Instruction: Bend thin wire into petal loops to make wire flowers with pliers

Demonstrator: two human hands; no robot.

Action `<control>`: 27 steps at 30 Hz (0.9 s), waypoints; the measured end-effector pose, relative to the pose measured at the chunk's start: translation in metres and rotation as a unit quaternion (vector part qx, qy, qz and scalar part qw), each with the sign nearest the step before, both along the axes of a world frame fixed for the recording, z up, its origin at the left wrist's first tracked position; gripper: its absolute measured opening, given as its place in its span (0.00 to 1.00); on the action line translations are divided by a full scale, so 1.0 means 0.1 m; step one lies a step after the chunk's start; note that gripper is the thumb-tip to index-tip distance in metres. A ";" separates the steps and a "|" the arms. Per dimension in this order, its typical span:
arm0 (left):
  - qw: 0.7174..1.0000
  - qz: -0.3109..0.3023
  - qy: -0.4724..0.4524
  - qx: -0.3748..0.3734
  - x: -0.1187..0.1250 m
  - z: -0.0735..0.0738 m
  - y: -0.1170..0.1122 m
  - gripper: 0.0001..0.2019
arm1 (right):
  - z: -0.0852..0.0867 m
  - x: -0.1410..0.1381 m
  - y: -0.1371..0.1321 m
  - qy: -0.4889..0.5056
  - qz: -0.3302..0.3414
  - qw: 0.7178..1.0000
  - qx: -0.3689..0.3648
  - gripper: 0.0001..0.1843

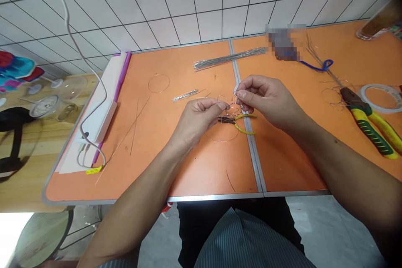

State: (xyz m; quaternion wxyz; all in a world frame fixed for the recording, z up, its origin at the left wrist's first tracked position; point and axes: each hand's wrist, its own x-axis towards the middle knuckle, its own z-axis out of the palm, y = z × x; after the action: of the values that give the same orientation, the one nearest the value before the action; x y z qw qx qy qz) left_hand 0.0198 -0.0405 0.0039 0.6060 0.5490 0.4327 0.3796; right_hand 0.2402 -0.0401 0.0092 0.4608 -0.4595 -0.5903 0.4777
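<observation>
Squarely between left hand (197, 119) and right hand (266, 98) — fine wire (231, 108), pinched by both grips

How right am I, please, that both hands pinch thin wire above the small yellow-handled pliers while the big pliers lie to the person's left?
Not quite: the head view shows the big pliers on the person's right. The left hand and right hand do pinch thin wire above the small yellow-handled pliers.

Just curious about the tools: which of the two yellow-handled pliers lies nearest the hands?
The small pliers, just below the left hand and right hand holding wire. The bigger pliers with green-striped grips lie far off to the right, beside the tape roll.
</observation>
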 end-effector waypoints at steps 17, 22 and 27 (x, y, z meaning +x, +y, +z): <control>0.999 -0.002 -0.027 -0.033 0.00 0.02 0.01 0.09 | -0.01 0.04 0.00 0.014 0.004 1.000 0.025 0.14; 0.999 0.005 -0.026 -0.045 0.02 0.02 0.02 0.07 | -0.01 0.04 0.01 0.021 -0.003 0.999 0.030 0.13; 0.998 0.009 -0.026 -0.051 0.03 0.04 0.01 0.08 | -0.03 0.04 0.03 0.031 -0.005 0.999 0.031 0.14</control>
State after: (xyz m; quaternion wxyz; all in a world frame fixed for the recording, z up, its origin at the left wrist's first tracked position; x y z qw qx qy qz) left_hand 0.0228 -0.0400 0.0074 0.6411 0.5032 0.4402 0.3767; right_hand 0.2437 -0.0369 0.0064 0.4952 -0.4330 -0.5879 0.4707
